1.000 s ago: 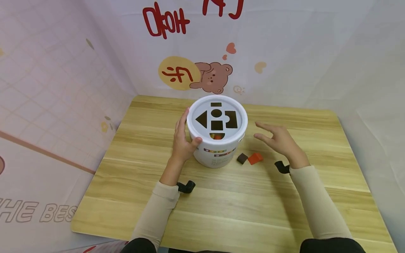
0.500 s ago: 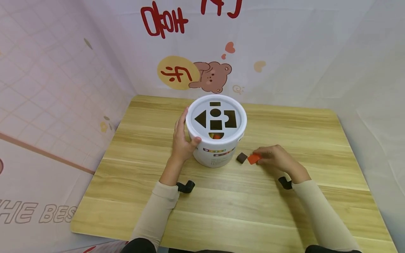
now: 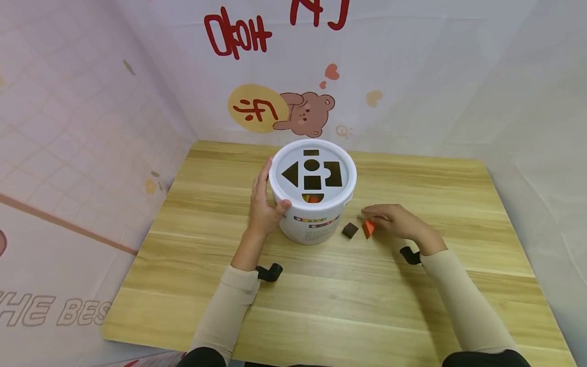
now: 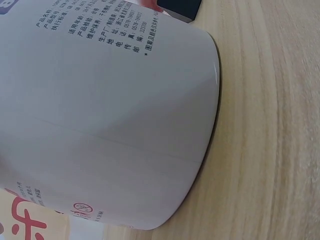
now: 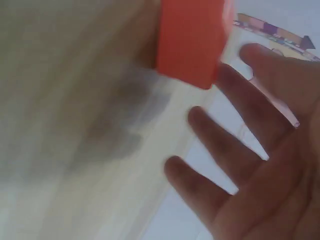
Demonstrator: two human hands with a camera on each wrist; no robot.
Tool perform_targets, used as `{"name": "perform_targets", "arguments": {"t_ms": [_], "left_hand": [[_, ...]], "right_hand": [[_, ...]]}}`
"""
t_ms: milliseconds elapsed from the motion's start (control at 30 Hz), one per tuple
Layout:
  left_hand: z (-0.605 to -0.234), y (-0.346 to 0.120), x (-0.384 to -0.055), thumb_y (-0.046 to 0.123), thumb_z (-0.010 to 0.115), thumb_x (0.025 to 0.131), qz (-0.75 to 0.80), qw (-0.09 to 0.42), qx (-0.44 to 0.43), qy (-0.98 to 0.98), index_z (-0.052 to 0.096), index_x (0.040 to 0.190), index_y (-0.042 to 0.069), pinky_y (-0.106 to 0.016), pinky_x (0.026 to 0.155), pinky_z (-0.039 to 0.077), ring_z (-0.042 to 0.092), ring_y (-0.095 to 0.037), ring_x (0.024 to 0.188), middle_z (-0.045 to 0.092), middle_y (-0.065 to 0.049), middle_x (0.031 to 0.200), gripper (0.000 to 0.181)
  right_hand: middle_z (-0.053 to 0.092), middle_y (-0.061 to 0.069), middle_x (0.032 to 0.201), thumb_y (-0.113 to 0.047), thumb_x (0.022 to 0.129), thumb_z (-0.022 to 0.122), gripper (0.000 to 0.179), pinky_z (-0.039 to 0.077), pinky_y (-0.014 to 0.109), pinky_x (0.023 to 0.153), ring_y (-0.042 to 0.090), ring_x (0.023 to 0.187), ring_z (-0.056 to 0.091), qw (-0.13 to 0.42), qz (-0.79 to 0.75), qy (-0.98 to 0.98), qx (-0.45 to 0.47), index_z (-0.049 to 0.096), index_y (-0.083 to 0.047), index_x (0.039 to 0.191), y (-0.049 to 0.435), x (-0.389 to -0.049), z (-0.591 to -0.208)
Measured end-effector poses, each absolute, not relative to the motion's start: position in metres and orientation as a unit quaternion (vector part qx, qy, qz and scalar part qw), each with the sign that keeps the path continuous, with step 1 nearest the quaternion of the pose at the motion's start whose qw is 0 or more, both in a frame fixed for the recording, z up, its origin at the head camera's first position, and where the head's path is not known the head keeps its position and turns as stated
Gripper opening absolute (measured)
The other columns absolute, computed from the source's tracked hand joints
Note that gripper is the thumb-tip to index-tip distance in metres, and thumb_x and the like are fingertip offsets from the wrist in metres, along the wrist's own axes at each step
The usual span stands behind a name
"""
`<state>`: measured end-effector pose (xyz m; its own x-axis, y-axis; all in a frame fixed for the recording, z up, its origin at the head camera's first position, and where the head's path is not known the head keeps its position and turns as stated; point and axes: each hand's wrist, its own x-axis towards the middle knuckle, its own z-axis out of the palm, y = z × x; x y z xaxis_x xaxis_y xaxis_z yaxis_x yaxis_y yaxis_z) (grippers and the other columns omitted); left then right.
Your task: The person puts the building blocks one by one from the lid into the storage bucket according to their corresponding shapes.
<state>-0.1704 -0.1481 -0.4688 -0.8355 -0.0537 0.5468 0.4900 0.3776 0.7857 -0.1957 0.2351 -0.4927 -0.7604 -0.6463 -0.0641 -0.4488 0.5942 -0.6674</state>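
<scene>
A white shape-sorter bucket [image 3: 306, 229] stands on the table, its lid [image 3: 293, 196] pierced with cut-out shapes. My left hand [image 3: 265, 211] holds its left side, thumb in front and fingers along the far side. To the right lies a dark block [image 3: 350, 231]; in the left wrist view this dark block [image 4: 181, 7] shows beside the bucket's base. Beside it, an orange-red block [image 3: 369, 229] stands tilted under my right hand [image 3: 398, 220]. In the right wrist view the fingers are spread, one fingertip at the lower edge of the red block [image 5: 192, 42].
The wooden table [image 3: 321, 311] meets a white wall sheet at the back with a printed bear [image 3: 312, 114]. Orange and yellow pieces [image 3: 313, 199] show through the lid's half-round hole. A black wrist mount [image 3: 269, 272] sits on the left wrist, another black mount [image 3: 409, 256] on the right.
My right hand has come down from beside the bucket to the red block, then shifted slightly left and away. The red block has turned. Left hand and bucket stay put.
</scene>
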Motion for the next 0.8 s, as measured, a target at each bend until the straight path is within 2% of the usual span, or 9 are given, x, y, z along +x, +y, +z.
{"name": "perform_targets", "arguments": {"t_ms": [67,200,333,467,567,700,800], "left_hand": [[-0.469,-0.148,-0.171,0.101,0.046,0.076,-0.54,0.251,-0.141,-0.791,0.032,0.166,0.011,-0.06,0.121,0.031,0.037,-0.025,0.15,0.041,-0.005,0.166,0.128],[-0.467,-0.147,-0.172,0.101,0.045,0.076,-0.537,0.255,-0.142,-0.791,0.031,0.166,0.013,-0.059,0.121,0.031,0.037,-0.024,0.15,0.041,-0.005,0.166,0.127],[-0.465,-0.147,-0.173,0.101,0.045,0.077,-0.538,0.257,-0.143,-0.79,0.032,0.166,0.013,-0.059,0.121,0.032,0.037,-0.025,0.15,0.041,-0.006,0.166,0.126],[-0.466,-0.147,-0.173,0.101,0.045,0.077,-0.537,0.254,-0.143,-0.792,0.033,0.166,0.012,-0.059,0.121,0.031,0.037,-0.026,0.15,0.041,-0.007,0.166,0.126],[-0.467,-0.147,-0.172,0.101,0.046,0.076,-0.538,0.252,-0.141,-0.792,0.033,0.165,0.011,-0.06,0.121,0.031,0.037,-0.026,0.15,0.041,-0.007,0.166,0.127],[-0.468,-0.147,-0.171,0.101,0.045,0.075,-0.538,0.25,-0.139,-0.793,0.032,0.166,0.011,-0.06,0.122,0.03,0.036,-0.025,0.15,0.041,-0.006,0.166,0.128],[-0.469,-0.147,-0.17,0.101,0.045,0.075,-0.54,0.246,-0.138,-0.793,0.031,0.166,0.011,-0.059,0.122,0.03,0.036,-0.025,0.15,0.041,-0.006,0.166,0.129]], "right_hand": [[0.066,0.022,0.14,-0.017,0.102,0.073,0.045,0.045,0.065,0.109,0.048,0.134,0.056,0.131,-0.324,0.895,-0.276,0.064,0.004,0.14,0.236,-0.192,-0.495],[0.069,0.019,0.135,-0.029,0.091,0.086,0.06,0.047,0.063,0.108,0.044,0.131,0.06,0.1,-0.315,0.91,-0.248,0.066,0.002,0.139,0.238,-0.183,-0.5],[0.075,0.012,0.124,-0.028,0.082,0.094,0.063,0.055,0.055,0.099,0.033,0.114,0.07,0.083,-0.317,0.911,-0.25,0.071,-0.002,0.134,0.234,-0.175,-0.508],[0.076,0.01,0.118,-0.021,0.082,0.094,0.056,0.058,0.051,0.091,0.027,0.101,0.071,0.067,-0.32,0.909,-0.257,0.073,-0.002,0.131,0.231,-0.171,-0.515],[0.075,0.015,0.124,-0.017,0.084,0.092,0.055,0.057,0.052,0.092,0.03,0.104,0.071,0.062,-0.316,0.909,-0.263,0.072,0.002,0.132,0.231,-0.172,-0.517],[0.071,0.022,0.129,-0.016,0.088,0.089,0.053,0.053,0.059,0.101,0.042,0.118,0.068,0.062,-0.311,0.91,-0.269,0.07,0.005,0.133,0.236,-0.175,-0.514],[0.07,0.026,0.13,-0.015,0.09,0.086,0.049,0.05,0.064,0.103,0.048,0.122,0.065,0.044,-0.309,0.908,-0.278,0.07,0.006,0.131,0.238,-0.178,-0.507]]}}
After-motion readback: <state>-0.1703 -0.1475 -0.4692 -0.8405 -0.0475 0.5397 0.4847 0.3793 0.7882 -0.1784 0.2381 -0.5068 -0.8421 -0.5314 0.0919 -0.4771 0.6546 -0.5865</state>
